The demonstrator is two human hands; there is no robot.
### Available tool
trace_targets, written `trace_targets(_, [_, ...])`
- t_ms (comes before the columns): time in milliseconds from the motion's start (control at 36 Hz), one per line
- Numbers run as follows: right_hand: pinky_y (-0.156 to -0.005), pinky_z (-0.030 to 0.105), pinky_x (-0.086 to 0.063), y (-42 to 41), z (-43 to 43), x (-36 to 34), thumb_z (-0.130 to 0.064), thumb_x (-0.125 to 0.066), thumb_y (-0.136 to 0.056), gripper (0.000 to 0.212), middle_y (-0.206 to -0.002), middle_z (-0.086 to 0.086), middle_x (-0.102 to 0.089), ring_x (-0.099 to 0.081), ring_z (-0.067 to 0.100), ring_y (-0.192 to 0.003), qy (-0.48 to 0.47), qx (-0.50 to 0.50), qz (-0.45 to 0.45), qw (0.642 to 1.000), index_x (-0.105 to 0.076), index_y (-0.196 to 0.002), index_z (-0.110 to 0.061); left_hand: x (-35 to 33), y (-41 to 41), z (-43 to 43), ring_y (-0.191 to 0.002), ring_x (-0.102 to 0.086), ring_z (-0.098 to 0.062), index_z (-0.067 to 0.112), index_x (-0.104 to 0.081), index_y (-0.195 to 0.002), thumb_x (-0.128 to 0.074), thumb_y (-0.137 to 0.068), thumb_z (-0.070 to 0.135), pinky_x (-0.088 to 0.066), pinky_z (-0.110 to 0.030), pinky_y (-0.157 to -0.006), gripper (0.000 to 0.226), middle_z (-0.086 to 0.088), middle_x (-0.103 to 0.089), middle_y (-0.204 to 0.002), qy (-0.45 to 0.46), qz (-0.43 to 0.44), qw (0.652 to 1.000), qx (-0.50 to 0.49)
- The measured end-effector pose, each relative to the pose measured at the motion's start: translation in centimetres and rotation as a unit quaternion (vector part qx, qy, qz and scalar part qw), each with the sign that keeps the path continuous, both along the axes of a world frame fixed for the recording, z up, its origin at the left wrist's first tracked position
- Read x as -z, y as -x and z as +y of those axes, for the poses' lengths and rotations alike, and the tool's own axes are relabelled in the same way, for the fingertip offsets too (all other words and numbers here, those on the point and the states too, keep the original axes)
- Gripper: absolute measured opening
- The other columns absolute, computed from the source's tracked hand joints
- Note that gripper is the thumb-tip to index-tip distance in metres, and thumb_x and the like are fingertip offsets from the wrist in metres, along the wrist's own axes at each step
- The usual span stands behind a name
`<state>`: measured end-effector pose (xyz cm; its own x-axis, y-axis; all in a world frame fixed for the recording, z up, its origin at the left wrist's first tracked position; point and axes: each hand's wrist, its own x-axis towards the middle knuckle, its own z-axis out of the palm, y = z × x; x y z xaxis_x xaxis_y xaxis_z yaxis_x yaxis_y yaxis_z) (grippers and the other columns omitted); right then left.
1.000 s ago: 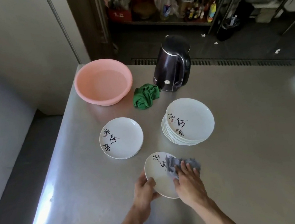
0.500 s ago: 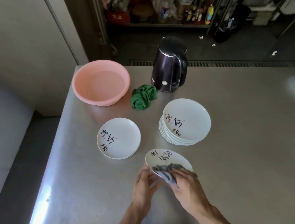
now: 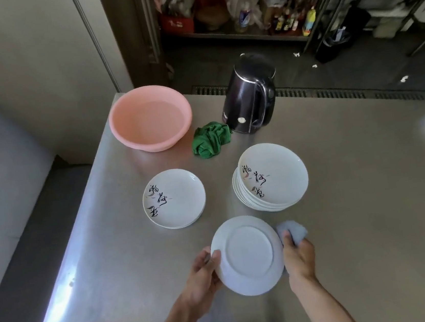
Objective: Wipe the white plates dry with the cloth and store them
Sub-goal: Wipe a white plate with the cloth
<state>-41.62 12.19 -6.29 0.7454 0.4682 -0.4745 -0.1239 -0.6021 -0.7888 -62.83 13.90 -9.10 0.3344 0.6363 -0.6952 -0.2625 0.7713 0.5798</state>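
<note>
White plate [image 3: 248,255], underside up, hangs over the tabletop [image 3: 374,221], its left rim gripped by the left hand [image 3: 201,277], while the right hand [image 3: 299,257] clutches the grey cloth [image 3: 293,232], seemingly against its right edge

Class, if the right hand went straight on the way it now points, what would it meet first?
Probably the stack of plates, just beyond the grey cloth that the right hand holds, though depth is unclear.
</note>
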Motion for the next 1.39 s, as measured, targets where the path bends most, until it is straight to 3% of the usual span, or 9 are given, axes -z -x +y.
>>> trace_targets(167, [-0.084, 0.031, -0.046, 3.3, -0.2, 0.8, -0.020, -0.052, -0.102, 0.030, -0.114, 0.001, -0.069, -0.065, 0.023, -0.105, 0.025, -0.237, -0.145, 0.960, -0.061, -0.129, -0.014, 0.1, -0.4, -0.3, -0.089, -0.063, -0.023, 0.012, -0.055, -0.110, -0.056, -0.104, 0.023, -0.056, -0.036, -0.071, 0.012, -0.008, -0.066, -0.102, -0.009, 0.032, 0.999, 0.010])
trace_targets(278, [-0.114, 0.041, -0.029, 6.2, -1.2, 1.4, -0.001, -0.061, -0.083, 0.053, -0.137, 0.026, -0.056, -0.055, 0.042, -0.127, 0.008, -0.502, -0.326, 0.801, -0.055, -0.136, 0.006, 0.2, -1.4, -0.3, -0.086, -0.065, -0.026, 0.010, -0.060, -0.109, -0.052, -0.107, 0.016, -0.056, -0.033, -0.072, 0.010, -0.014, -0.070, -0.100, 0.005, 0.029, 0.999, -0.014])
trace_targets(389, [-0.119, 0.036, -0.015, 5.7, -3.3, 1.9, -0.016, -0.058, -0.093, 0.061, -0.159, 0.010, -0.032, -0.023, 0.025, -0.151, -0.062, -0.629, -0.330, 0.701, -0.039, -0.151, -0.008, 0.1, -1.2, 0.3, -0.078, -0.069, -0.026, 0.002, -0.060, -0.118, -0.049, -0.107, 0.010, -0.060, -0.033, -0.061, 0.018, -0.019, -0.071, -0.098, 0.018, 0.025, 0.998, -0.057])
trace_targets(500, [-0.116, 0.034, -0.022, 3.6, -3.4, 2.0, -0.024, -0.043, -0.096, 0.055, -0.158, 0.006, -0.034, -0.031, 0.026, -0.147, -0.020, -0.622, -0.354, 0.698, -0.045, -0.148, -0.008, 0.4, -0.5, 0.3, -0.093, -0.069, -0.030, 0.003, -0.059, -0.122, -0.052, -0.106, 0.017, -0.061, -0.040, -0.075, 0.022, -0.018, -0.072, -0.108, 0.022, 0.045, 0.998, -0.044])
trace_targets(611, [-0.124, 0.034, 0.010, 3.5, -0.3, 2.9, -0.031, -0.027, -0.106, 0.059, -0.165, 0.003, 0.013, 0.017, 0.018, -0.152, 0.098, -0.588, -0.329, 0.733, -0.005, -0.160, -0.018, 0.2, -0.6, 0.4, -0.103, -0.069, -0.027, 0.010, -0.059, -0.130, -0.051, -0.108, 0.022, -0.058, -0.041, -0.086, 0.027, -0.010, -0.074, -0.117, 0.020, 0.042, 0.999, -0.010])
trace_targets(917, [-0.124, 0.026, -0.005, 2.2, -3.0, 2.4, -0.033, -0.039, -0.105, 0.053, -0.164, -0.008, -0.014, -0.007, 0.007, -0.153, -0.061, -0.677, -0.272, 0.681, -0.027, -0.156, -0.023, -0.1, -0.2, 1.4, -0.113, -0.068, -0.041, 0.008, -0.060, -0.131, -0.049, -0.108, 0.017, -0.061, -0.047, -0.086, 0.026, -0.022, -0.070, -0.124, 0.011, 0.044, 0.997, -0.070])
trace_targets(1167, [-0.124, 0.035, -0.014, 4.6, 2.0, 1.3, -0.027, -0.042, -0.106, 0.056, -0.166, 0.001, -0.017, -0.009, 0.014, -0.153, 0.018, -0.437, -0.142, 0.888, -0.023, -0.157, -0.017, -1.0, -0.3, 0.7, -0.111, -0.070, -0.033, 0.018, -0.057, -0.132, -0.058, -0.104, 0.020, -0.060, -0.044, -0.085, 0.028, -0.014, -0.069, -0.126, -0.050, 0.027, 0.998, 0.009])
trace_targets(1333, [-0.124, 0.030, -0.002, 4.3, 0.8, 1.3, -0.034, -0.038, -0.107, 0.050, -0.166, -0.009, -0.016, -0.003, 0.010, -0.154, -0.133, -0.632, -0.258, 0.718, -0.028, -0.155, -0.026, -1.3, -0.4, 0.2, -0.117, -0.068, -0.035, 0.013, -0.060, -0.132, -0.060, -0.103, 0.013, -0.059, -0.056, -0.092, 0.029, -0.017, -0.068, -0.130, -0.093, 0.032, 0.995, 0.027])
trace_targets(1389, [-0.125, 0.037, -0.004, 4.0, 0.9, 2.2, -0.032, -0.039, -0.106, 0.054, -0.167, -0.009, -0.011, -0.002, 0.013, -0.154, -0.076, -0.575, -0.275, 0.767, -0.021, -0.157, -0.028, -1.5, -0.3, 0.1, -0.116, -0.068, -0.034, 0.017, -0.061, -0.133, -0.064, -0.101, 0.022, -0.058, -0.057, -0.092, 0.032, -0.013, -0.069, -0.129, -0.095, 0.035, 0.994, 0.032])
